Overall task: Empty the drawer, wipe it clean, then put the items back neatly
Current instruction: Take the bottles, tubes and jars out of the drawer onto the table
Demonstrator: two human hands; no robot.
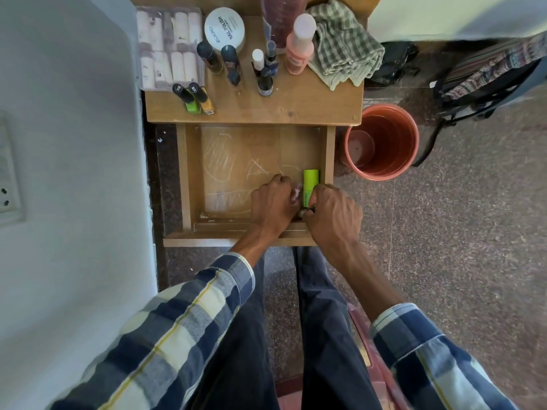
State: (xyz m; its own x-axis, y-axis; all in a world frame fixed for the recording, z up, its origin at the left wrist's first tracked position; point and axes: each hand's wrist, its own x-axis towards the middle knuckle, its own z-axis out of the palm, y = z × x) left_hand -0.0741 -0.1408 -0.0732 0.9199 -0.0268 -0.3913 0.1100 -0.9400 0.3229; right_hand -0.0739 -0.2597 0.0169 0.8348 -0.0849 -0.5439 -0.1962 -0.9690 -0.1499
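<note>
The drawer (pixel 189 173) is pulled out toward me from under the wooden table (pixel 296 105), its pale floor marked with white scribbles and almost bare. In its near right corner I see a lime green bottle (pixel 310 184) lying flat against the right wall, its far end free and its near end caught between my two hands. My right hand (pixel 333 216) has its fingers curled around the near end of that bottle, knuckles up. My left hand (pixel 273 202) sits just left of it, fingers curled, touching the bottle's side; something small and pinkish shows at its fingertips, but I cannot tell what it is or whether the hand truly holds it. On the tabletop beyond the drawer stand the removed items: a wrapped pack of white tubes (pixel 168 45) at the far left, a round white tub (pixel 225 28) labelled nail polish, a cluster of dark-capped small bottles (pixel 233 63) in the middle, and two nail polish bottles (pixel 195 99), green and yellow, lying near the table's near edge. A pink bottle with a white cap (pixel 299 45) stands right of centre, touching a crumpled checked cloth (pixel 343 45) at the far right corner. On the floor right of the drawer sits an orange bucket (pixel 381 140), and farther right a backpack (pixel 485 78).
</note>
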